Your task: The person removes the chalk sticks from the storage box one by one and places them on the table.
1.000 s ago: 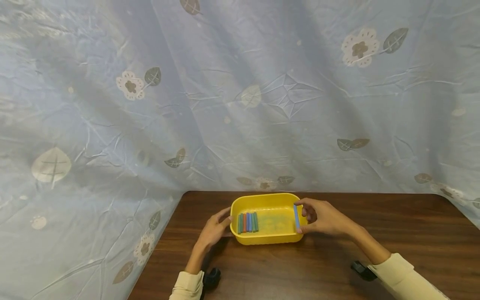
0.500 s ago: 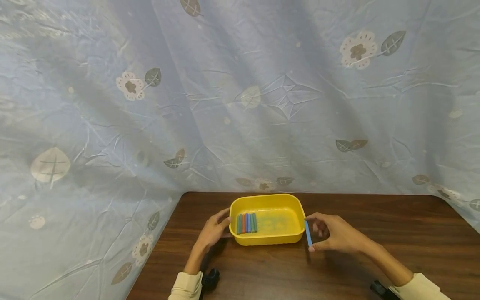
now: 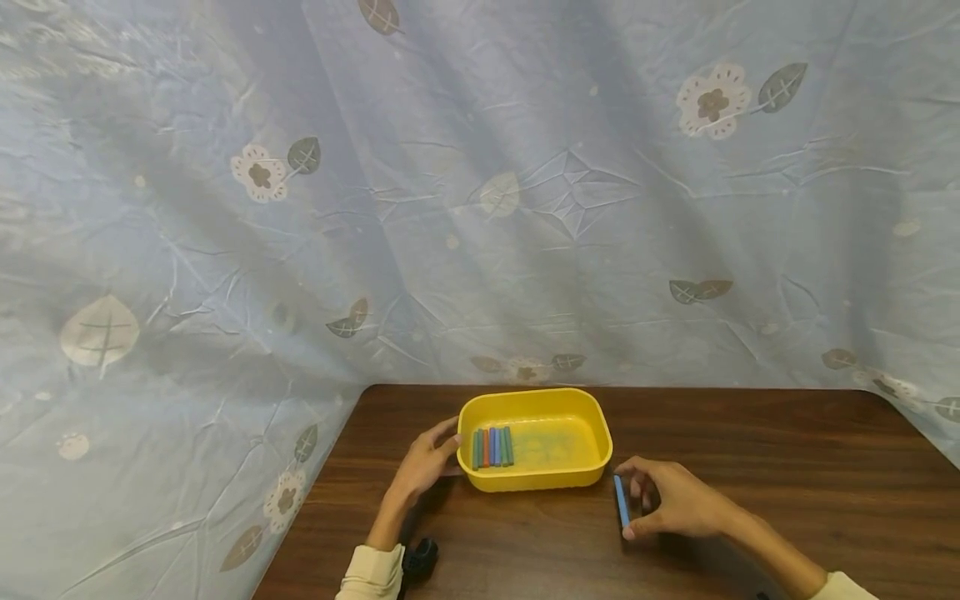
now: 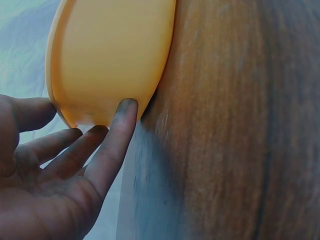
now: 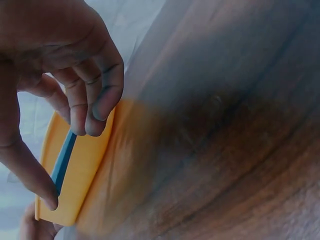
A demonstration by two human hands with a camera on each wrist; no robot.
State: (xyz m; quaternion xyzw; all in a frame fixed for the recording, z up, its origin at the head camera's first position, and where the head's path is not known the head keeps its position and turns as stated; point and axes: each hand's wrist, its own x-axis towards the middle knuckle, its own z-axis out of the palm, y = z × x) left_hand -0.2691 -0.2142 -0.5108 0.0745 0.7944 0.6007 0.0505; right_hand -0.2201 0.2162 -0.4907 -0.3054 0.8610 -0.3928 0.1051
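A yellow plastic basin (image 3: 534, 480) sits on the table, with several chalk sticks (image 3: 492, 447) in green, red, purple and blue lying side by side at its left end. My left hand (image 3: 422, 463) rests against the basin's left end; in the left wrist view its fairly straight fingers (image 4: 111, 150) touch the outer wall and the thumb is at the rim. Right of the basin and nearer the front, my right hand (image 3: 673, 502) pinches a blue chalk stick (image 3: 622, 501) lengthwise, thumb at the near end, a finger at the far end. The chalk is just over the tabletop; contact cannot be told.
The dark brown wooden table (image 3: 787, 467) stretches to the right and in front of the basin. Behind and to the left hangs a pale blue-grey sheet (image 3: 480, 208) with flowers and leaves. Chalk dust marks the basin's floor.
My right hand has carried the blue chalk stick out over the basin's right rim, then down and toward the front beside it. The left hand stays at the basin's left end.
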